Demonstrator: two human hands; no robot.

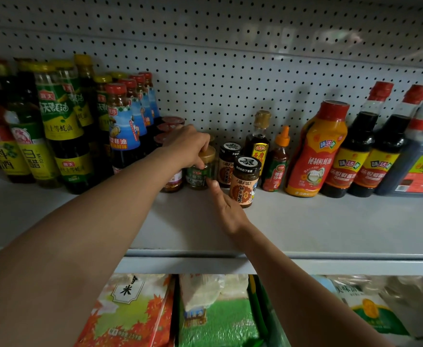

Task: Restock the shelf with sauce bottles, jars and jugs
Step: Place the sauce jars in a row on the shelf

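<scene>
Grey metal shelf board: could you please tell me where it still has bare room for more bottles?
The front strip of the grey metal shelf board lies bare. Behind the short jars, the back is open between the red-lidded jars and the slim gold-capped bottle. The left end, with yellow-capped bottles, and the right end are crowded.

Left hand (188, 144) gripping the gold lid of a green-labelled jar (201, 172) from above on a grey shelf (330, 221); right hand (226, 206) reaching in from the near side, fingertips touching the jar's lower right. Just right, two black-lidded jars (244, 181), a small orange-capped bottle (277, 161), a red squeeze bottle (315, 151), dark soy bottles (355, 146). Far left, green-labelled sauce bottles (62, 121) against white pegboard (230, 71).
</scene>
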